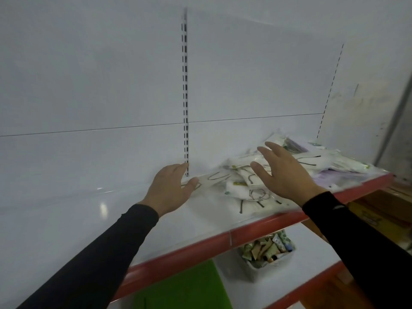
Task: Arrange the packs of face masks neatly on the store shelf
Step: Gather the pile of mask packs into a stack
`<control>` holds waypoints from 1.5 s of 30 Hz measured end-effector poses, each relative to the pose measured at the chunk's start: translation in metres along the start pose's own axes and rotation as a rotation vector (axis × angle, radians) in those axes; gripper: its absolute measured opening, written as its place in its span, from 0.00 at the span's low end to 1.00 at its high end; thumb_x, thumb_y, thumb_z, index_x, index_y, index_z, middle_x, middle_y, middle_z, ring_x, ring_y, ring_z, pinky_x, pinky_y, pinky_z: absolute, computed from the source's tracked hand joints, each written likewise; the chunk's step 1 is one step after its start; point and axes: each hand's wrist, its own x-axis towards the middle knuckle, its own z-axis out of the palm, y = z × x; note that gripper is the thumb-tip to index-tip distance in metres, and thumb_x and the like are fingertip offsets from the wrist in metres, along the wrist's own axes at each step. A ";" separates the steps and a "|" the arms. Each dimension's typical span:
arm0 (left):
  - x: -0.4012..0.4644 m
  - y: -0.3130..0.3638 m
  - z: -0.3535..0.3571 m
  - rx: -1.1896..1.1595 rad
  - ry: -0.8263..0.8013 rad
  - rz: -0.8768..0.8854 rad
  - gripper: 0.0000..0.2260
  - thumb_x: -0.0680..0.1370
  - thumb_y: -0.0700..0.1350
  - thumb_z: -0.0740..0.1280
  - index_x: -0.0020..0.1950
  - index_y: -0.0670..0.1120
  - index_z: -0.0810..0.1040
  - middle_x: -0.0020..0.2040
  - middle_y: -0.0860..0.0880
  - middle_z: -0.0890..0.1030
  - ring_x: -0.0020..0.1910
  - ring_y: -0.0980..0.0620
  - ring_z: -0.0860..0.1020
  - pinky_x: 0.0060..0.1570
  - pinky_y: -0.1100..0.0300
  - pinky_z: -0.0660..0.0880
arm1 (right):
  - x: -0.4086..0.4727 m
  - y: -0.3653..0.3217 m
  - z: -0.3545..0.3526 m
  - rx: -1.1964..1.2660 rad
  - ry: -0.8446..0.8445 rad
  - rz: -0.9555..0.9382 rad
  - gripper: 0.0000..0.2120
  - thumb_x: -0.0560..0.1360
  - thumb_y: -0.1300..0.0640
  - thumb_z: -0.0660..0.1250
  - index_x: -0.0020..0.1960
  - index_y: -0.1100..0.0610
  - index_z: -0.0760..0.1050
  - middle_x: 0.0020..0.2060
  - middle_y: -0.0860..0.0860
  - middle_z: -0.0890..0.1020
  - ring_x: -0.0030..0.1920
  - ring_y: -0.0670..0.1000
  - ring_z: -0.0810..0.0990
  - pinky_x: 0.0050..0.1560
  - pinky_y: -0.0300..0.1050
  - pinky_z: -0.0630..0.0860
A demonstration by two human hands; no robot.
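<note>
Mask packs in a loose heap, sorting barely begun

Beyond the red shelf edge [223,238], the left hand [170,189] lies flat, fingers straight, on one glossy clear pack [209,177]; the right hand [283,172] hovers spread above the jumbled pile of face mask packs [249,188] on the white shelf's right half: soft, flat, crinkly plastic, none lined up yet

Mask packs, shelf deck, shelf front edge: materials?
Mask packs: clear glossy plastic film, likely; contents show through, wrinkles glint. Shelf deck: smooth glossy white, probably painted metal; it mirrors a light. Front edge: glossy red strip, plastic or painted metal, unclear.
</note>
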 end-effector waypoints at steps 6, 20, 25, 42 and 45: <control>0.026 0.026 0.024 0.034 -0.075 -0.007 0.27 0.82 0.58 0.56 0.78 0.46 0.60 0.76 0.47 0.65 0.75 0.48 0.61 0.73 0.56 0.56 | 0.007 0.032 0.009 -0.044 -0.084 -0.017 0.28 0.81 0.42 0.58 0.74 0.59 0.67 0.73 0.60 0.68 0.73 0.58 0.65 0.71 0.50 0.62; 0.123 0.075 0.054 -0.153 -0.223 -0.011 0.27 0.83 0.58 0.54 0.78 0.46 0.58 0.74 0.42 0.68 0.72 0.44 0.66 0.67 0.54 0.64 | 0.082 0.069 0.030 -0.028 -0.317 0.161 0.29 0.81 0.40 0.55 0.75 0.56 0.64 0.67 0.58 0.72 0.67 0.58 0.72 0.64 0.50 0.69; 0.161 0.085 0.082 -0.227 -0.271 -0.111 0.25 0.83 0.57 0.53 0.77 0.46 0.62 0.74 0.43 0.68 0.72 0.44 0.67 0.66 0.55 0.65 | 0.109 0.079 0.056 -0.109 -0.518 0.216 0.29 0.81 0.38 0.50 0.74 0.56 0.64 0.67 0.60 0.74 0.67 0.60 0.72 0.64 0.51 0.68; 0.194 0.069 0.083 -1.131 -0.084 -0.558 0.09 0.73 0.29 0.69 0.43 0.42 0.74 0.50 0.37 0.78 0.47 0.39 0.79 0.47 0.46 0.79 | 0.161 0.125 0.059 -0.375 -0.170 0.043 0.21 0.76 0.59 0.61 0.69 0.56 0.68 0.64 0.57 0.71 0.64 0.60 0.70 0.62 0.54 0.71; 0.188 0.061 0.077 -1.168 -0.129 -0.596 0.09 0.75 0.28 0.67 0.45 0.41 0.72 0.51 0.37 0.76 0.47 0.40 0.79 0.40 0.52 0.80 | 0.164 0.134 0.070 -0.652 -0.245 0.006 0.18 0.76 0.58 0.61 0.66 0.54 0.72 0.66 0.55 0.70 0.68 0.59 0.66 0.70 0.56 0.60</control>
